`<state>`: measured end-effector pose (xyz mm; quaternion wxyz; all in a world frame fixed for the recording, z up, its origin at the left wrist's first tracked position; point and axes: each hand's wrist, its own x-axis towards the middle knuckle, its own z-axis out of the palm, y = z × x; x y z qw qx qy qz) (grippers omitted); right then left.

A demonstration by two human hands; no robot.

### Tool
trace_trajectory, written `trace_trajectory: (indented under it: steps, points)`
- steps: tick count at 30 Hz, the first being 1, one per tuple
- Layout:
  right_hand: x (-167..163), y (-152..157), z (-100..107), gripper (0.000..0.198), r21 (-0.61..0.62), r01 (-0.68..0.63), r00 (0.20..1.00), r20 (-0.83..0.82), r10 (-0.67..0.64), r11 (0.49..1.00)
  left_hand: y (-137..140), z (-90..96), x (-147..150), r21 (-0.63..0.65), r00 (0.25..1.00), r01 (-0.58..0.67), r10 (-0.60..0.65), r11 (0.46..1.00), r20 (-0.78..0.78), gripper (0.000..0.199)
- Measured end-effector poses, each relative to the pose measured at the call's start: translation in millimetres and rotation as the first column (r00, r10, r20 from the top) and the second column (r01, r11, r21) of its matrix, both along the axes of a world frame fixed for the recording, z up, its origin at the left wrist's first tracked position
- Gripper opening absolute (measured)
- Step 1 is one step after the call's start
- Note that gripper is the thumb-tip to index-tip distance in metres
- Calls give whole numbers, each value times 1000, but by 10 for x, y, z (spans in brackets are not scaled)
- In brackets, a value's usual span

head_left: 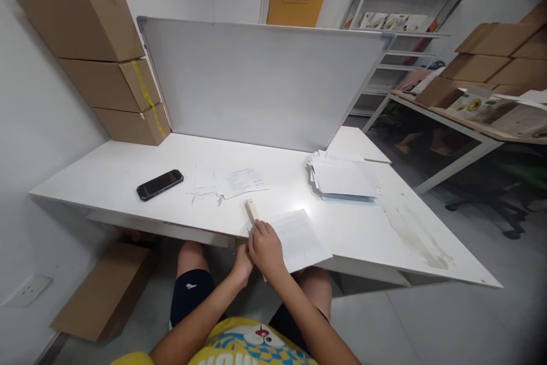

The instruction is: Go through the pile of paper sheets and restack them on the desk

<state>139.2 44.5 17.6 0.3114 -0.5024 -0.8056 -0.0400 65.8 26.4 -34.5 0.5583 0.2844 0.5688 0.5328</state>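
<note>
My right hand (267,246) is closed around a cream-coloured stapler (251,210), whose front end points away from me over the desk. Just left of it, my left hand (243,265) is closed at the left edge of a white sheet of paper (299,237). Its fingertips are partly hidden behind my right hand. The sheet overhangs the desk's front edge, and I cannot tell whether it is a single page or several. The stapler lies at the sheet's upper left corner.
Loose printed papers (243,181) lie on the white desk (282,205), with a black phone (160,184) to their left. A paper stack (344,177) sits at right. Behind stand a whiteboard (260,86) and stacked cardboard boxes (128,86). Another box (102,291) is on the floor.
</note>
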Motion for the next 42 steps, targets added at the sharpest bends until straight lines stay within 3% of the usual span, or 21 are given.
trace_trajectory:
  steps: [5,10,16,21,24,27,30,33,35,37,38,40,42]
  points:
    - [-103,-7,-37,29,47,44,993,104,-49,998,42,-24,-22,-39,997,-73,73,997,5,24]
    - [-61,116,45,29,-68,54,980,196,-40,996,50,-79,9,-5,996,-6,7,1000,89,22]
    - [168,271,384,25,-220,-121,922,336,191,968,-66,98,51,-53,981,57,-46,997,187,34]
    - [673,-172,538,27,-381,-287,880,258,399,879,-241,392,-32,-18,949,-15,20,1000,315,41]
    - [865,-565,436,57,-367,-313,888,215,407,876,-380,527,-33,-21,933,-62,66,998,354,44]
    - [938,-739,216,68,-237,-281,918,217,332,930,-528,701,36,4,942,-60,55,998,332,37]
    - [1059,-680,-10,62,-51,-258,939,220,263,965,-583,901,78,103,973,102,-121,989,195,42]
    - [1352,-508,-85,51,6,-151,964,221,146,988,-380,1006,-23,190,948,313,-319,930,0,44]
    - [1634,-351,-33,45,1,43,974,221,-42,999,-49,992,-180,206,942,331,-310,921,-127,37]
    - [1935,-149,68,44,57,291,938,177,-297,955,390,930,-380,242,935,245,-163,939,-314,28]
    - [2077,-27,124,44,123,395,904,126,-409,910,619,888,-485,275,885,228,-81,934,-458,25]
    - [2307,248,218,43,292,513,845,-8,-535,807,1024,791,-674,309,666,246,72,919,-742,24]
    - [2447,541,263,41,429,545,823,-108,-558,720,1302,675,-812,301,571,259,106,918,-814,32]
